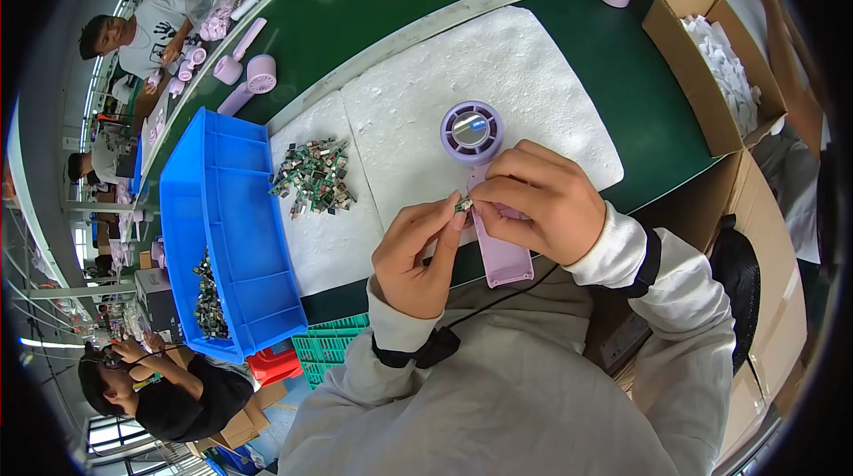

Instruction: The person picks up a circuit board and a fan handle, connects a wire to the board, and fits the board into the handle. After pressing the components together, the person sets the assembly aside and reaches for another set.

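Observation:
Above the white foam sheet (400,94), my left hand (416,258) pinches a small green circuit board (463,205) between thumb and fingertips. The fingertips of my right hand (549,201) meet at the same board, closed on its other side. Under my hands lies a light purple handheld fan (505,258), its round head pointing away from me and its handle toward me. My right hand hides part of that handle. Left of the hands, a pile of small green circuit boards (315,176) with metal connectors rests on the foam.
A blue bin (253,236) with more boards stands at the left. Pink fan parts (260,74) lie beyond the metal rail. At the far right is a cardboard box (693,76) of white pieces. A green crate (329,347) sits lower left. Other people work at the left.

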A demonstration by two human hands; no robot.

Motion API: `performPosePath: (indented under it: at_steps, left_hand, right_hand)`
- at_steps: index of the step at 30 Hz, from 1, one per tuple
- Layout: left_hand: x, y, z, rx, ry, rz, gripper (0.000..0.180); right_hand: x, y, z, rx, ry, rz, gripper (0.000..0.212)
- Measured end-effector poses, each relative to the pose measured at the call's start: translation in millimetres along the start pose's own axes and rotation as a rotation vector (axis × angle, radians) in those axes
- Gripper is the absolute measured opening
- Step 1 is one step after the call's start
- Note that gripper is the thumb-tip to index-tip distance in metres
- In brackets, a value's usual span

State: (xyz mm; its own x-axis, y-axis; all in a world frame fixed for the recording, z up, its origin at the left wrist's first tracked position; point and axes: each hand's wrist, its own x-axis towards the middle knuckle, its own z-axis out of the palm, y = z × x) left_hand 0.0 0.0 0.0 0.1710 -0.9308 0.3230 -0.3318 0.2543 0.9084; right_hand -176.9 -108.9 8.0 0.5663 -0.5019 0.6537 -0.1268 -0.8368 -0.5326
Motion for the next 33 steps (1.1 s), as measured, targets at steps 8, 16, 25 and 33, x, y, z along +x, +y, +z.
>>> performPosePath:
  at_steps: [8,16,25,33]
  left_hand:
    - [-6.6,9.4,12.5,0.391,0.075,0.156,0.033]
    - [-8.2,6.0,19.6,0.418,0.129,0.214,0.034]
    - [-7.5,4.1,25.5,0.437,0.200,0.231,0.034]
    - [-9.9,6.0,20.7,0.386,0.180,0.206,0.033]
  right_hand:
    - [-2.5,-12.0,3.0,0.079,0.075,0.098,0.016]
    - [-3.6,-18.8,7.2,0.132,0.134,0.195,0.017]
    - [-5.0,-21.0,9.2,0.143,0.115,0.258,0.019]
    - [-3.4,-22.0,8.2,0.185,0.132,0.234,0.019]
